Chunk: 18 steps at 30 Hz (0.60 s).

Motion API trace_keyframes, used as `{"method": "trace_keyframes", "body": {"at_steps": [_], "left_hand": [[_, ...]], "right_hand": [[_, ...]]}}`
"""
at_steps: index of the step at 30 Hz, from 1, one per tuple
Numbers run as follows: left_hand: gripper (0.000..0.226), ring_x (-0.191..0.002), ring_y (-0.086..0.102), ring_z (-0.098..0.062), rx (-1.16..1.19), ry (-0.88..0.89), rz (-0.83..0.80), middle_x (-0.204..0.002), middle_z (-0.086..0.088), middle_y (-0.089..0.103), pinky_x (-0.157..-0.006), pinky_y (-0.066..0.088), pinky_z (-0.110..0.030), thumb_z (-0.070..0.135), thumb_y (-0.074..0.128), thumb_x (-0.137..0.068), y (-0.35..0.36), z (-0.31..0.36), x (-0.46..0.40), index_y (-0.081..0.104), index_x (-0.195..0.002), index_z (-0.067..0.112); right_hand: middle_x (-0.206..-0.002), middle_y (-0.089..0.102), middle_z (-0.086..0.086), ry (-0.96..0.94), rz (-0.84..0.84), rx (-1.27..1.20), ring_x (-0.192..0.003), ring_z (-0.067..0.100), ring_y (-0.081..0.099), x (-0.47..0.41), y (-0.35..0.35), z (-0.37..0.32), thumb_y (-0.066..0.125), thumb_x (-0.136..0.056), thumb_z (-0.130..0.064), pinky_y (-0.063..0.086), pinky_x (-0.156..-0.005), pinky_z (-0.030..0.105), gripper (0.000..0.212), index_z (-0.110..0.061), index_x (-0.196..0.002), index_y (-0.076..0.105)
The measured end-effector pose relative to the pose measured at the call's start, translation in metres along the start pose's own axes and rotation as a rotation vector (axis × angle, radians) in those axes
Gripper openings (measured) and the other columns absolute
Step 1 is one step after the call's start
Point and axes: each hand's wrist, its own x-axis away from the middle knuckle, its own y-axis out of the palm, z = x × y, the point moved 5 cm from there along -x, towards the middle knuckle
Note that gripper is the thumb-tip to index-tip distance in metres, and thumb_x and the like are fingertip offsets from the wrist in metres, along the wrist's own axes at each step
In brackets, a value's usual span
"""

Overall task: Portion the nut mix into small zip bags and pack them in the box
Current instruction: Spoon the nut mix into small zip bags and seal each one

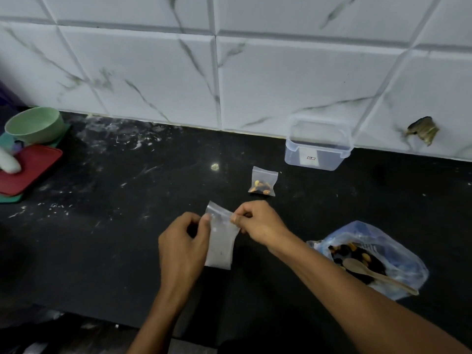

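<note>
Both hands pinch the top edge of an empty zip bag above the surface, left hand on one lip, right hand on the other. Parting the lips evenly should open the mouth wide enough for the spoon. The bag's long axis runs away from the person, mouth farthest.
</note>
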Motion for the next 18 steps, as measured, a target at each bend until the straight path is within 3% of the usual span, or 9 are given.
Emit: {"method": "trace_keyframes", "body": {"at_steps": [4, 7, 9, 13, 18], "left_hand": [[0.016, -0.074, 0.066, -0.008, 0.191, 0.066, -0.164, -0.077, 0.007, 0.069, -0.066, 0.056, -0.026, 0.037, 0.06, -0.093, 0.028, 0.042, -0.003, 0.069, -0.084, 0.027], [0.021, -0.076, 0.069, -0.018, 0.366, 0.042, -0.255, -0.078, -0.003, 0.071, -0.068, 0.06, -0.04, 0.036, 0.061, -0.093, 0.049, 0.069, -0.003, 0.071, -0.08, 0.023], [0.024, -0.075, 0.069, -0.024, 0.429, 0.046, -0.285, -0.075, -0.007, 0.071, -0.068, 0.058, -0.042, 0.033, 0.061, -0.094, 0.062, 0.086, 0.0, 0.071, -0.077, 0.019], [0.024, -0.079, 0.07, -0.03, 0.379, 0.037, -0.358, -0.078, -0.009, 0.071, -0.074, 0.058, -0.056, 0.023, 0.057, -0.095, 0.086, 0.103, 0.007, 0.071, -0.081, 0.011], [0.026, -0.071, 0.068, -0.021, 0.154, 0.16, -0.44, -0.07, -0.005, 0.07, -0.07, 0.058, -0.048, 0.02, 0.055, -0.092, 0.102, 0.126, 0.02, 0.072, -0.073, 0.014]], "right_hand": [[-0.096, 0.067, -0.004, -0.112, 0.234, -0.048, -0.09, 0.009, 0.063, 0.026, -0.041, -0.012, 0.066, -0.088, -0.023, 0.052, -0.077, 0.028, 0.004, -0.023, -0.085, 0.068], [-0.08, 0.066, -0.008, -0.199, 0.353, -0.043, -0.076, 0.001, 0.062, 0.05, -0.065, -0.017, 0.068, -0.087, -0.028, 0.046, -0.065, 0.014, 0.007, -0.023, -0.082, 0.066], [-0.076, 0.065, -0.008, -0.209, 0.428, -0.026, -0.071, 0.001, 0.061, 0.064, -0.081, -0.013, 0.069, -0.086, -0.03, 0.046, -0.061, 0.014, 0.01, -0.021, -0.082, 0.065], [-0.076, 0.065, -0.01, -0.175, 0.469, -0.023, -0.072, 0.001, 0.062, 0.081, -0.099, 0.005, 0.07, -0.084, -0.023, 0.049, -0.064, 0.014, 0.004, -0.021, -0.084, 0.067], [-0.08, 0.066, -0.011, -0.147, 0.52, 0.061, -0.075, 0.0, 0.063, 0.099, -0.113, 0.025, 0.064, -0.088, -0.027, 0.054, -0.068, 0.022, 0.004, -0.026, -0.092, 0.064]]}}
